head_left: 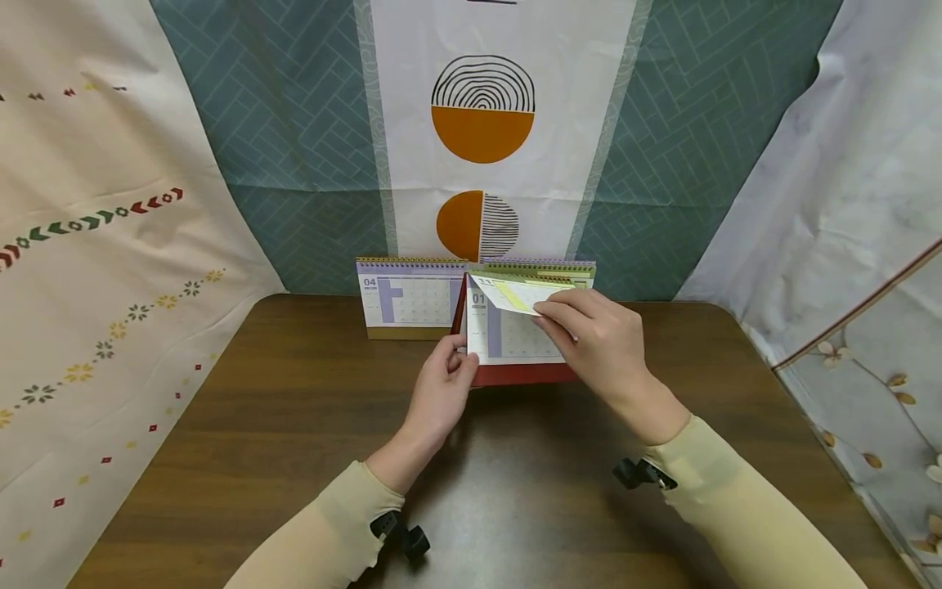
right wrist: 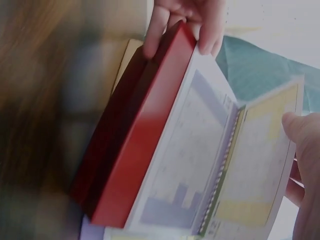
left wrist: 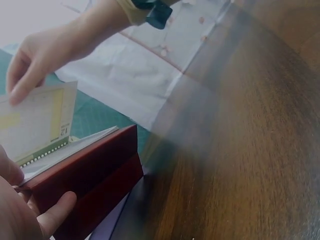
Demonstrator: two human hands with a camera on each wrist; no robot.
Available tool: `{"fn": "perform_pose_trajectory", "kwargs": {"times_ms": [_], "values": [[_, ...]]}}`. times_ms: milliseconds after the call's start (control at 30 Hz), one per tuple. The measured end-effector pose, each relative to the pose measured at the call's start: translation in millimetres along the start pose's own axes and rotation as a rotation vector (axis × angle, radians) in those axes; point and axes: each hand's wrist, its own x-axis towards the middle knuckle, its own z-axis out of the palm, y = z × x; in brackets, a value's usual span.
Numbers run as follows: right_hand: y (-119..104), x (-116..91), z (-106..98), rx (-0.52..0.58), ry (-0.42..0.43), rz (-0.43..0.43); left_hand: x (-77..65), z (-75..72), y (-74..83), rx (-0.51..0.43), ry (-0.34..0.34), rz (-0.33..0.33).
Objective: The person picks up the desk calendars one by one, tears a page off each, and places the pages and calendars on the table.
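Observation:
A desk calendar with a red base stands at the far middle of the table, its lower page headed 01. My left hand grips its lower left corner, the thumb on the front; the left wrist view shows a finger along the red underside. My right hand pinches a lifted calendar page between thumb and fingers. This page has yellow bands and slants up from the spiral binding; in the right wrist view the lifted page stands away from the purple-marked page beneath.
Behind to the left stands another desk calendar, headed 04, with a tan base. A further spiral-bound calendar shows partly behind the red one. The brown wooden table meets a green patterned cloth at the back.

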Motion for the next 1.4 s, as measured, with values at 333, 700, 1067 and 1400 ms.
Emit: {"fn": "perform_pose_trajectory", "kwargs": {"times_ms": [333,700,1067,1400], "values": [[-22.2,22.0,5.9,-0.002,0.037,-0.073,-2.2,1.2,-1.8,0.023,-0.018,0.053],[-34.7,27.5,-3.6,-0.068,0.021,-0.086,-4.6,2.2,1.4,0.152,-0.018,0.094],[-37.9,33.3,-20.5,-0.03,0.02,-0.036,-6.8,0.2,6.1,0.135,-0.02,0.112],[-36.7,38.5,-33.3,0.014,0.007,-0.007,-7.3,-2.8,15.4,0.102,-0.005,0.137]]}}
